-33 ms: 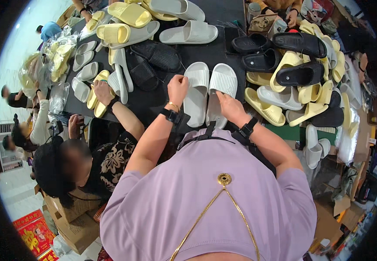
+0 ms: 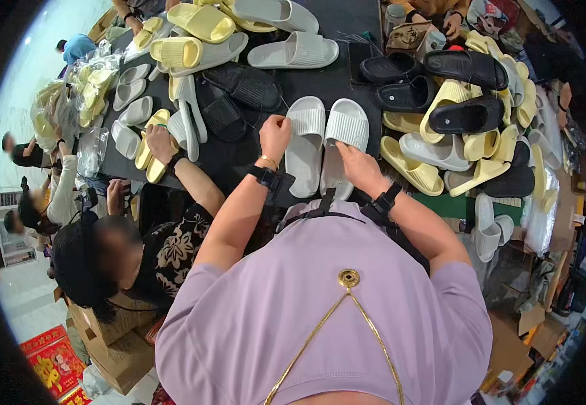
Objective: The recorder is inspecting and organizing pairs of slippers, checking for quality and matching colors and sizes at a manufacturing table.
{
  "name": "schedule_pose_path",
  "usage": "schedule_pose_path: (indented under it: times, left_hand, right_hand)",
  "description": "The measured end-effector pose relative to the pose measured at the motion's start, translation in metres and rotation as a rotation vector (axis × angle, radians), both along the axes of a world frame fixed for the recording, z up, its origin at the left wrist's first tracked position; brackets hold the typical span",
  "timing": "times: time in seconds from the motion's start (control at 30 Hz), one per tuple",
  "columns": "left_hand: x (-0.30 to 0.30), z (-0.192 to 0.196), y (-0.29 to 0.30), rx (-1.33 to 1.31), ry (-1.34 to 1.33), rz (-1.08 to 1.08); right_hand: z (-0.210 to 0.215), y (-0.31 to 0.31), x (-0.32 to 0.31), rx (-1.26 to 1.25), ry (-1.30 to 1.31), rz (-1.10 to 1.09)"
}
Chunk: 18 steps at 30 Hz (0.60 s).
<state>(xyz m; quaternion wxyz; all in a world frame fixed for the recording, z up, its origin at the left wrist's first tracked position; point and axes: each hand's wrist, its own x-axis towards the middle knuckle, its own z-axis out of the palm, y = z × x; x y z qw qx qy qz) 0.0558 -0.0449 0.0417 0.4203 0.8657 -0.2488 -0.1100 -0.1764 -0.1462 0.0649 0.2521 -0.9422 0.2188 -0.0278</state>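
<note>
A pair of pale grey-white slide slippers lies side by side before me, toes away: the left slipper [image 2: 304, 162] and the right slipper [image 2: 347, 125], both with ribbed straps. My left hand [image 2: 275, 138] is closed in a pinch just left of the left slipper's strap; what its fingers hold is too small to make out, though a thin thread-like line shows above it. My right hand [image 2: 362, 170] rests over the right slipper's footbed. Its closed fingertips grip the lower edge of that slipper's strap, and the thumb is partly hidden.
Black slippers [image 2: 247, 88] lie beyond my left hand on the dark table [image 2: 343, 84]. A heap of yellow, black and grey slippers [image 2: 451, 118] stands at right. At left, a co-worker's hand [image 2: 161, 143] is on yellow slippers. Bagged slippers [image 2: 93, 91] lie farther left.
</note>
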Motion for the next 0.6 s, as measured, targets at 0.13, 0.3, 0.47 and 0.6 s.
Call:
schedule_pose_path:
  times: [0.13, 0.3, 0.47, 0.6]
  left_hand:
    - [0.027, -0.010, -0.007, 0.173, 0.016, -0.025]
    - [0.047, -0.010, -0.019, 0.247, 0.050, -0.003]
    - [0.055, -0.011, -0.039, 0.320, 0.077, 0.002]
    - [0.053, -0.012, -0.050, 0.372, 0.095, 0.001]
  right_hand:
    - [0.001, -0.005, -0.007, 0.007, -0.182, -0.039]
    - [-0.002, -0.034, -0.003, 0.034, -0.364, -0.238]
    - [-0.018, -0.090, 0.028, 0.048, -0.142, -0.524]
    - [-0.017, -0.105, 0.054, -0.004, -0.016, -0.577]
